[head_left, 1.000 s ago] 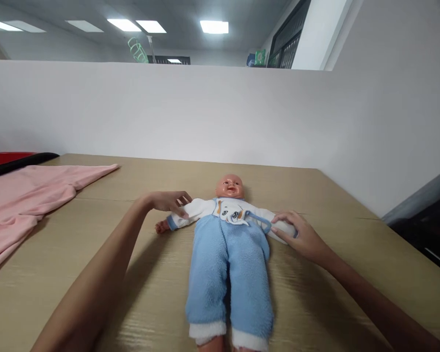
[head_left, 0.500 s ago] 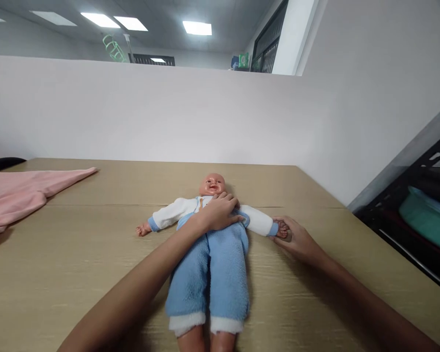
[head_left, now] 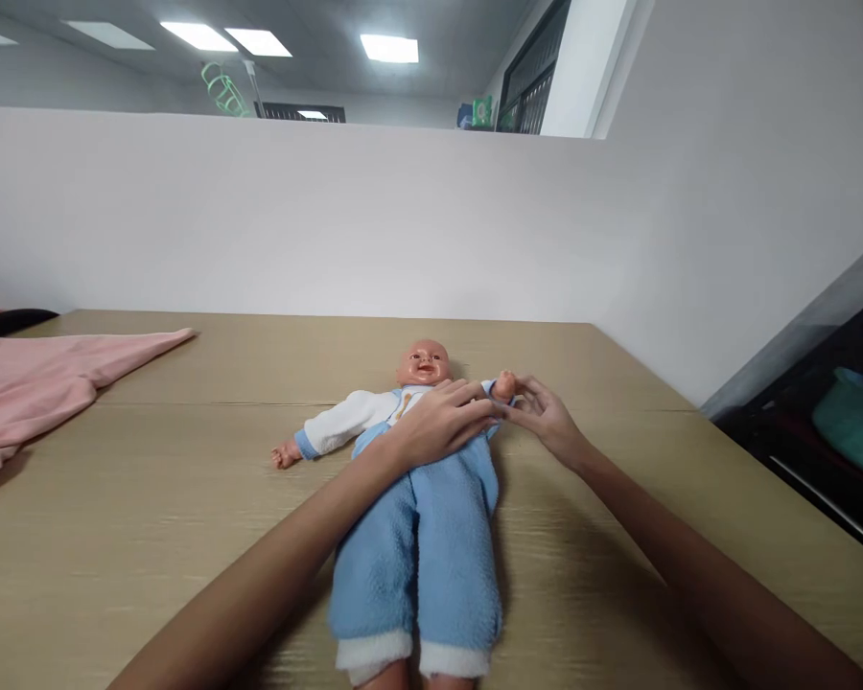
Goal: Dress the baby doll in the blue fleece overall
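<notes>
A baby doll (head_left: 421, 537) in fluffy blue overalls and a white top lies on its back on the table, head away from me. My left hand (head_left: 446, 422) lies across its chest, fingers closed over the clothing and the sleeve on the right; the fingertips are partly hidden. The doll's arm on that side is bent, and its small hand (head_left: 503, 386) points up beside the chest. My right hand (head_left: 550, 422) pinches at the blue cuff and wrist of this arm with thumb and fingers. The doll's other arm (head_left: 338, 422) stretches out to the left.
Pink cloth (head_left: 35, 383) is spread at the left of the wooden table (head_left: 187, 537), with a dark rounded object (head_left: 14, 321) behind it. A white wall (head_left: 316, 220) borders the far edge. At the right stands a black rack (head_left: 777, 460) holding a green item (head_left: 859, 426).
My right hand has moved in and up toward the chest, and the doll's outstretched arm on that side is now bent. My left hand has shifted slightly right, its fingers reaching toward the cuff.
</notes>
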The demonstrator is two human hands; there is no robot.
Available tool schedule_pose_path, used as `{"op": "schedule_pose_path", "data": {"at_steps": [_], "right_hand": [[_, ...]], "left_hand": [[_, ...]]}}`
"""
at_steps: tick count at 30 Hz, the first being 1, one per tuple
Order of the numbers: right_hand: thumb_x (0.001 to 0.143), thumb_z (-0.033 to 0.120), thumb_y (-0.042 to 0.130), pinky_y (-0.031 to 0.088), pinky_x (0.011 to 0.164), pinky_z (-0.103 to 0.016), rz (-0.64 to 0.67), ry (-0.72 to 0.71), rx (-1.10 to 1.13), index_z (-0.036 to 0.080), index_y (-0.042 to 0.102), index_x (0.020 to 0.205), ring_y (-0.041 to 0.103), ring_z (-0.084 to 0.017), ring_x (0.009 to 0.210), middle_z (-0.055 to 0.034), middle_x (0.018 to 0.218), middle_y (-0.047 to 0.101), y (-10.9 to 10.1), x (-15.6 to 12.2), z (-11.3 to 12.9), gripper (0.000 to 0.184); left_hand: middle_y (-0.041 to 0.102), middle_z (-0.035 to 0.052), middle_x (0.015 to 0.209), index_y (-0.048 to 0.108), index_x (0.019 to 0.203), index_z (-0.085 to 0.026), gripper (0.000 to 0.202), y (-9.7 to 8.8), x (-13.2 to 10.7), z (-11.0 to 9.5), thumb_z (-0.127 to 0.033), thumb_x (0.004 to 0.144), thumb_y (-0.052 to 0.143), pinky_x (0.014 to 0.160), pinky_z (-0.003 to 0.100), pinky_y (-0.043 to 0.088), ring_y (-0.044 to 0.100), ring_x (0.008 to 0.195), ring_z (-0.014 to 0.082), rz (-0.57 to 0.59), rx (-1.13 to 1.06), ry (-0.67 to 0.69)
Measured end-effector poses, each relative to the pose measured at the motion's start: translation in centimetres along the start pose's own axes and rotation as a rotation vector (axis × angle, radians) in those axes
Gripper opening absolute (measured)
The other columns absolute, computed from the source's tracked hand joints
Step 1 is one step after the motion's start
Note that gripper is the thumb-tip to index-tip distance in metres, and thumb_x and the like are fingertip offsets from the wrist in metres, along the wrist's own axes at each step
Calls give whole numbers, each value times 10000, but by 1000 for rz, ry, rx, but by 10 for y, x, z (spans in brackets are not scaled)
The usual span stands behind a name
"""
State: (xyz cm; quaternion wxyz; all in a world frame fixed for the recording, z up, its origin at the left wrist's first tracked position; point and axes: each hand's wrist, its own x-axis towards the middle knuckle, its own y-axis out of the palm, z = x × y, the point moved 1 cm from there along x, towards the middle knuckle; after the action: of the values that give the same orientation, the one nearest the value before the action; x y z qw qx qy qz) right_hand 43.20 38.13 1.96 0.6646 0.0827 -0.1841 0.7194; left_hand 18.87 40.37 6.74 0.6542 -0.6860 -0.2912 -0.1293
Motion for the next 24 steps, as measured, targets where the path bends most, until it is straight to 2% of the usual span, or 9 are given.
{"op": "schedule_pose_path", "data": {"at_steps": [2,5,7,10,13,15,17,20,24], "right_hand": [[859,460,869,532,981,-398,98,-61,-95,257,667,1161,644,-253,1055,-43,1110,686,14,-4,1,416],[1018,437,666,507,976,-421,169,-192,-251,261,678,1156,611,-261,1047,-54,1092,647,27,-18,6,224],[1066,428,560,486,1007,-447,169,-259,-295,265,678,1169,592,-277,1092,-70,1135,632,32,-26,11,226],[1054,439,586,438,1078,-469,138,-289,-320,275,703,1144,566,-298,1176,-79,1185,633,39,-33,20,220],[1037,467,622,449,1051,-426,20,-107,-132,268,707,995,589,-272,1089,-55,1062,650,47,-33,19,220],[1016,517,620,485,988,-396,-67,70,67,266,661,928,602,-251,986,-34,968,642,51,-33,10,269],[978,554,620,511,892,-375,-132,179,167,266,598,860,591,-234,865,-11,864,611,50,-32,-3,312],[913,529,646,489,767,-342,-221,229,121,260,543,778,543,-210,748,13,778,570,45,-31,-21,317],[904,484,664,500,833,-344,-356,235,-19,232,647,837,605,-235,913,-25,929,681,40,-34,-33,262]], "left_hand": [[698,102,1154,652,1304,-220,311,-2,-6,2,-324,1133,413,918,369,466,609,1029,226,-51,26,52],[701,101,1067,662,1271,-202,292,-5,-11,4,-326,1121,444,904,377,467,601,985,231,-84,-18,73],[689,93,1045,675,1206,-197,282,-6,-8,6,-365,1117,466,906,363,476,612,981,222,-100,-152,-12],[683,60,1015,672,1078,-194,280,-2,0,14,-438,1093,535,889,325,486,631,959,195,-117,-400,-218],[640,5,870,629,934,-193,340,7,4,22,-515,1044,612,753,298,443,594,831,169,-112,-459,-388],[588,-23,780,589,868,-202,389,14,2,26,-555,1027,616,675,298,376,543,746,155,-94,-386,-465],[587,-29,764,590,875,-207,387,19,-1,28,-562,1028,595,659,302,345,532,719,153,-61,-323,-516],[648,-10,820,633,946,-209,327,25,-4,30,-528,1014,605,689,302,374,580,764,168,-2,-307,-546],[695,0,861,659,994,-215,250,27,-6,31,-464,992,634,712,298,401,612,789,174,28,-322,-527]]}}
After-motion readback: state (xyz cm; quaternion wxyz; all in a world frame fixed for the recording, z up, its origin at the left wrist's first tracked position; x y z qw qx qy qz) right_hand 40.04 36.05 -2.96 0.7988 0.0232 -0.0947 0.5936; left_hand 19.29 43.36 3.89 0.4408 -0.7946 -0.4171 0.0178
